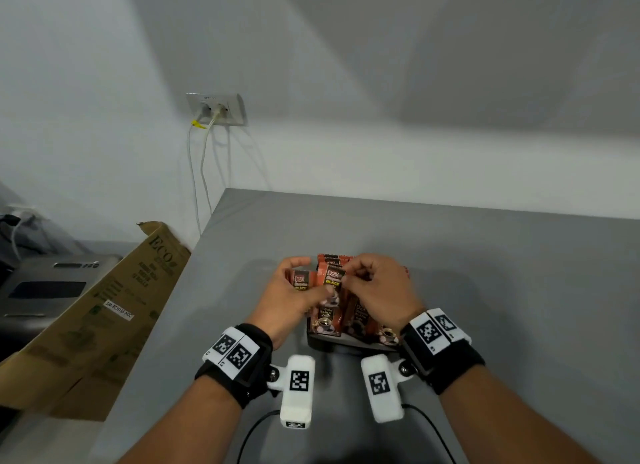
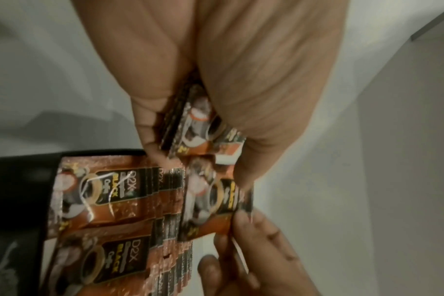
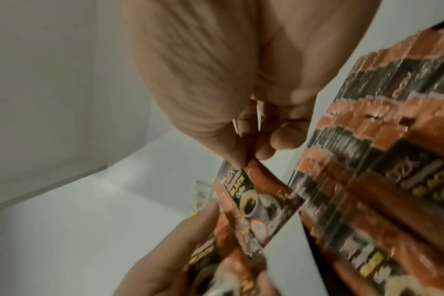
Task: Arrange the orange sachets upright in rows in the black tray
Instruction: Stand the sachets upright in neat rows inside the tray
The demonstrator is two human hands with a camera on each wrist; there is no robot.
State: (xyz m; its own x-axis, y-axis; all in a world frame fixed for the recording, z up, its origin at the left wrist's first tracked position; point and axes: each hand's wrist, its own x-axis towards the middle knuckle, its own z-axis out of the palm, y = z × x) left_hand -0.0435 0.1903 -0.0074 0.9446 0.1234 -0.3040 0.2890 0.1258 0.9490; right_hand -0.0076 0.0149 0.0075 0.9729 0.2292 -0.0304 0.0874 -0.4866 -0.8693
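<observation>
A black tray (image 1: 322,342) sits on the grey table (image 1: 502,273) just ahead of my wrists. Several orange "D2X Black" sachets (image 1: 327,320) stand upright in rows in it, seen close in the wrist views (image 2: 101,202) (image 3: 383,160). My left hand (image 1: 310,277) hovers at the tray's left side and grips a small bundle of sachets (image 2: 190,128). My right hand (image 1: 349,279) pinches the top edge of a single sachet (image 1: 331,280) (image 3: 254,204) between thumb and forefinger, right next to the left hand's bundle. The tray's far part is hidden behind both hands.
A brown cardboard box (image 1: 104,307) leans off the table's left edge, with a grey appliance (image 1: 52,283) behind it. A wall socket with two white cables (image 1: 216,110) is on the back wall. Bare table lies to the right of and beyond the tray.
</observation>
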